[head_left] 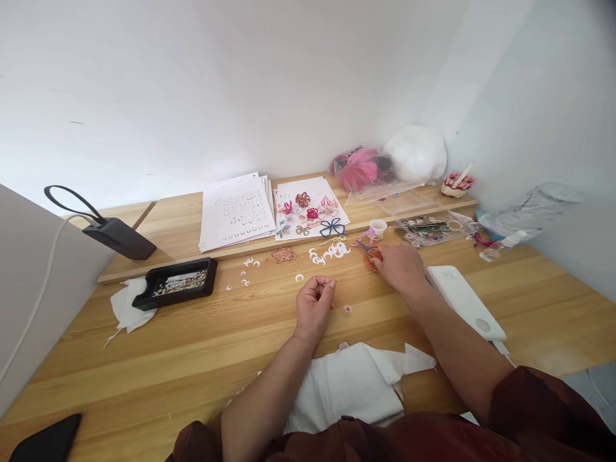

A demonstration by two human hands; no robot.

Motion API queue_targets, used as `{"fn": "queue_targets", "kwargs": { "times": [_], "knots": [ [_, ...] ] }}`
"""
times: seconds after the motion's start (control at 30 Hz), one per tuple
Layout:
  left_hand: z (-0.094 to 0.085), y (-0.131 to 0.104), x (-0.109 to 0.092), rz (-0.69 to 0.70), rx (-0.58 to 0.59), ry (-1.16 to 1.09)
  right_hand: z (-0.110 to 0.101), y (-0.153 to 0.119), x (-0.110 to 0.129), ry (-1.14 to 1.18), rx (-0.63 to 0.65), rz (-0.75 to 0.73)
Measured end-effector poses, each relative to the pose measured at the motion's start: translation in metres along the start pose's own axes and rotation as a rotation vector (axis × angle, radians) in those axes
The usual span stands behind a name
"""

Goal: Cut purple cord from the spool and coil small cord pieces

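My left hand is closed in a pinch above the middle of the table. From its fingertips a thin wire, barely visible, runs to a small pale pink round piece just to the right. My right hand reaches farther forward, its fingers on the red handles of a pair of pliers; part of the grip is hidden behind the hand. Beyond the pliers stands a small white cup with purple ribbon beside it. White crescent-shaped pieces and copper-coloured rings lie ahead of my left hand.
A raised shelf carries paper sheets and flower ornaments. A clear box of parts and a white power bank are right. Leftward sit a black bead tray and a dark speaker-like block. White cloth lies in front.
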State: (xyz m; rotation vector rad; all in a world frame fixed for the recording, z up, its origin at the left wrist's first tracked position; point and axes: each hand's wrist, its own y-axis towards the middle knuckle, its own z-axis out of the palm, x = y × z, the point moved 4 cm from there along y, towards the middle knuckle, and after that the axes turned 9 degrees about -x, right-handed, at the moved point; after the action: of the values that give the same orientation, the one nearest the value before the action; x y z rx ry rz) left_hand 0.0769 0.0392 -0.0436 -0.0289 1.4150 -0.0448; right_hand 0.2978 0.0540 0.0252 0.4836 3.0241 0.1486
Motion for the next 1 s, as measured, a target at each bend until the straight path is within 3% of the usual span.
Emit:
{"fn": "queue_targets", "kwargs": {
  "times": [0.1, 0.33, 0.77, 0.9, 1.0],
  "knots": [
    [0.000, 0.000, 0.000, -0.003, -0.004, 0.004, -0.004, 0.002, -0.002, -0.010, 0.012, 0.006],
    [0.001, 0.000, 0.001, -0.005, -0.005, -0.012, -0.013, 0.001, -0.037, -0.062, 0.047, 0.214],
    [0.005, 0.000, 0.000, -0.002, -0.006, -0.006, 0.004, 0.001, -0.037, 0.029, 0.024, 0.134],
    [0.006, -0.001, -0.002, 0.025, -0.001, 0.006, -0.016, -0.006, -0.030, 0.129, -0.140, 0.092],
    [0.007, -0.003, -0.006, 0.043, 0.009, 0.012, -0.065, -0.039, 0.003, 0.494, -0.496, -0.170]
  ]
}}
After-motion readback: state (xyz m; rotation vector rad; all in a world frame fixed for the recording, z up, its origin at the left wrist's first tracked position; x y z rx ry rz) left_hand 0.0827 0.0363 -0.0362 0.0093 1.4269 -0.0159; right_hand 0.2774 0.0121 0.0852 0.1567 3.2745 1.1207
